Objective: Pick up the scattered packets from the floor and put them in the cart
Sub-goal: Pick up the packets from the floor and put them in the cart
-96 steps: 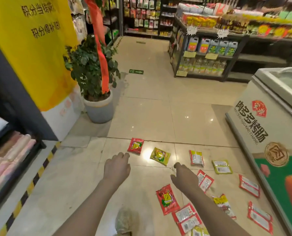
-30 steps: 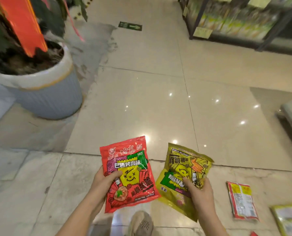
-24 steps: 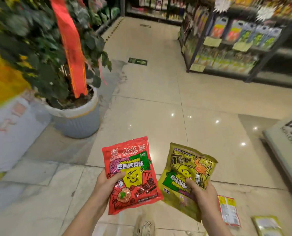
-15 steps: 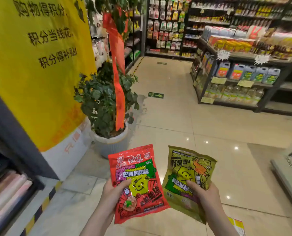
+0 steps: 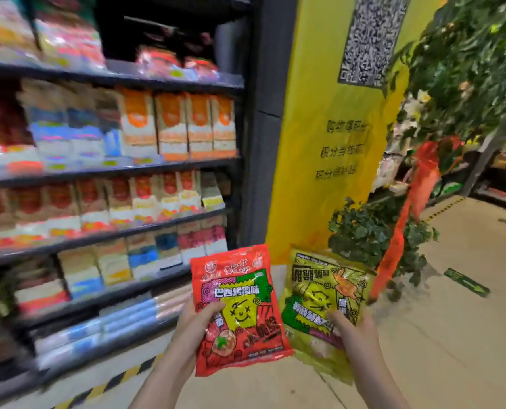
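The left hand (image 5: 197,326) grasps a red packet (image 5: 240,308) by its lower left edge, thumb laid across the front; the right hand (image 5: 355,335) grasps a yellow-green packet (image 5: 319,302) by its lower right part in the same way. Both packets are held upright and side by side in front of the body, faces toward the camera, their inner edges touching or slightly overlapping. One packet per hand keeps each grip simple, probably for carrying them to the cart. No cart shows in this view, so I cannot tell where it stands. To the left are stocked shelves (image 5: 107,172), blurred; farther off stand a yellow banner (image 5: 328,143) and a leafy plant (image 5: 372,231) on the right. The floor (image 5: 452,335) here shows no other packets.
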`<state>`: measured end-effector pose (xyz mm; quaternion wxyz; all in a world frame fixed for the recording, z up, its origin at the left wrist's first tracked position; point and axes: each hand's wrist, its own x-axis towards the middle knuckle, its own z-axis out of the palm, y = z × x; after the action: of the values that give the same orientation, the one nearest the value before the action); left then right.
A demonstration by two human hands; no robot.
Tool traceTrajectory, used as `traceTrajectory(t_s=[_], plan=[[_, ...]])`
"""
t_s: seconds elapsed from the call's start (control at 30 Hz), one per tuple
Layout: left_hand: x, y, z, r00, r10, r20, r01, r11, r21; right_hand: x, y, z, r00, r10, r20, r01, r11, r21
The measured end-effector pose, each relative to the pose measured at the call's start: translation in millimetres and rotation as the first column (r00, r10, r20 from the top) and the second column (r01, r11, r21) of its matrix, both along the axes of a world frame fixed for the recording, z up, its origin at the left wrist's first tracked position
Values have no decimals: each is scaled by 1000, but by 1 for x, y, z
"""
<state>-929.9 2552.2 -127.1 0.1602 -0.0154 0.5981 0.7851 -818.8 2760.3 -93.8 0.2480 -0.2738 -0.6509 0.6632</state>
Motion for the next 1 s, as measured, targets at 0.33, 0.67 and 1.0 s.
traceTrajectory(t_s=[0.33, 0.67, 1.0], plan=[[48, -285, 25, 758, 648, -72, -650, 760, -7, -108, -266, 10, 774, 633, -8, -626, 767, 144], [166, -557, 32, 335, 912, -239, -934, 288, -212, -106, -605, 7, 388, 922, 5, -906, 380, 188], [249, -750, 13, -90, 967, -240, -916, -175, -360, -72, -884, -5, -36, 997, 61, -974, -49, 220]])
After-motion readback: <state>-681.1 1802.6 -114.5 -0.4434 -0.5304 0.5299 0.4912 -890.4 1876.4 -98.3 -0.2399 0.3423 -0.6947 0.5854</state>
